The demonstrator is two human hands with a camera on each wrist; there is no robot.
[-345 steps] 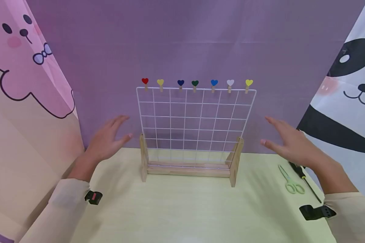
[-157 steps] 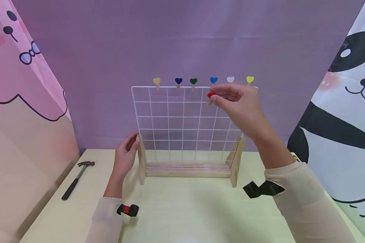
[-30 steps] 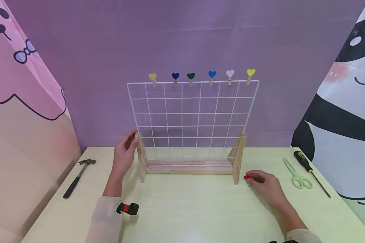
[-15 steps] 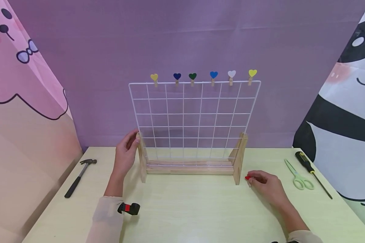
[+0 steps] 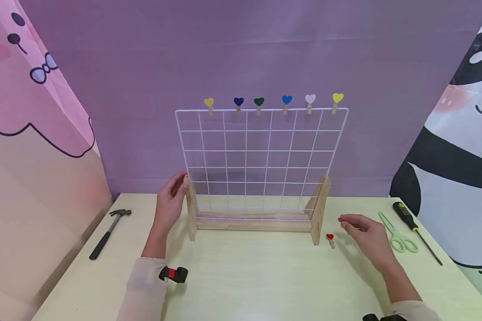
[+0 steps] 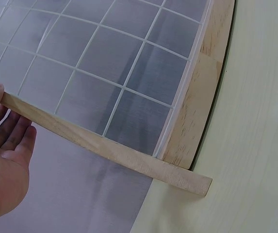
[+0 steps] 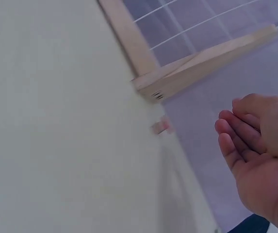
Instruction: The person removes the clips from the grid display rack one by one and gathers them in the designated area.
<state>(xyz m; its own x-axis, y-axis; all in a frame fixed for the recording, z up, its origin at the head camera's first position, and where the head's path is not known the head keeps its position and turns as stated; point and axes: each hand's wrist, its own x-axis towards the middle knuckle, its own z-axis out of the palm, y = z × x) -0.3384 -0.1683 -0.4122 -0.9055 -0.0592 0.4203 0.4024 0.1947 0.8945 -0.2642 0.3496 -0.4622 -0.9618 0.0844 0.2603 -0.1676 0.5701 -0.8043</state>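
Observation:
A white wire grid [image 5: 261,109] stands upright in a wooden stand [image 5: 253,225]. Along its top bar are several heart clothespins, among them a dark blue one [image 5: 238,102] and a white one [image 5: 310,99]. My left hand [image 5: 169,207] grips the upper end of the stand's left post [image 6: 114,151], thumb on one side and fingers on the other. A red heart clothespin [image 5: 330,237] lies on the table beside the right post's foot. Slightly right of it and above the table, my right hand [image 5: 367,236] holds nothing, its fingers loosely bent.
Scissors [image 5: 401,240] with pale green handles and a screwdriver [image 5: 405,216] lie at the table's right side. A hammer [image 5: 110,232] lies on the left. A purple cloth [image 5: 257,53] hangs behind the grid.
The red heart clothespin has gone from the grid's upper left to the table at right. My right hand has just let go of it and moved up and right. The left hand stays on the post.

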